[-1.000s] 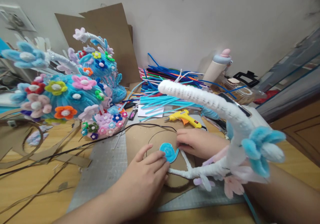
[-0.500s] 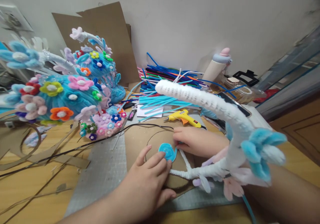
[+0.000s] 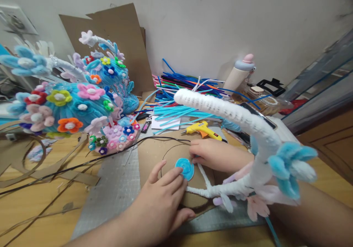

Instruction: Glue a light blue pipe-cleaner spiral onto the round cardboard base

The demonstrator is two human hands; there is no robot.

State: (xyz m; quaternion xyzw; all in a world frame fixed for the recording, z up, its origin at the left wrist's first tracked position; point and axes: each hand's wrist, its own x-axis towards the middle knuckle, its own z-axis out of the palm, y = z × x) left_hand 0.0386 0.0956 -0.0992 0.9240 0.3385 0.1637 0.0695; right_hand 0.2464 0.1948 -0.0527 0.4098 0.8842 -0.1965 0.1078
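Observation:
A flat spiral of light-blue pipe cleaner point(image 3: 184, 168) lies on a piece of brown cardboard point(image 3: 151, 155) with a circle drawn on it. My left hand point(image 3: 165, 195) is open, its fingers spread, with fingertips resting on the spiral's near edge. At the spiral's right side, my right hand point(image 3: 205, 153) is closed in a pinch at the outer end of the blue pipe cleaner, which its fingers mostly hide. A white wrapped stem point(image 3: 226, 107) with a blue flower point(image 3: 292, 169) arches in front of my right forearm, its forked base on the cardboard.
Behind my hands lie a yellow glue gun point(image 3: 202, 129) and a pile of coloured pipe cleaners point(image 3: 187, 83). Flower-covered blue decorations point(image 3: 79, 107) stand at left. A black cord point(image 3: 110, 151) crosses the grey cutting mat point(image 3: 110, 192). A bottle point(image 3: 238, 74) stands by the wall.
My right hand has moved slightly left, closer against the spiral, and the pipe cleaner's loose end there shows less. My left hand stays nearly in place.

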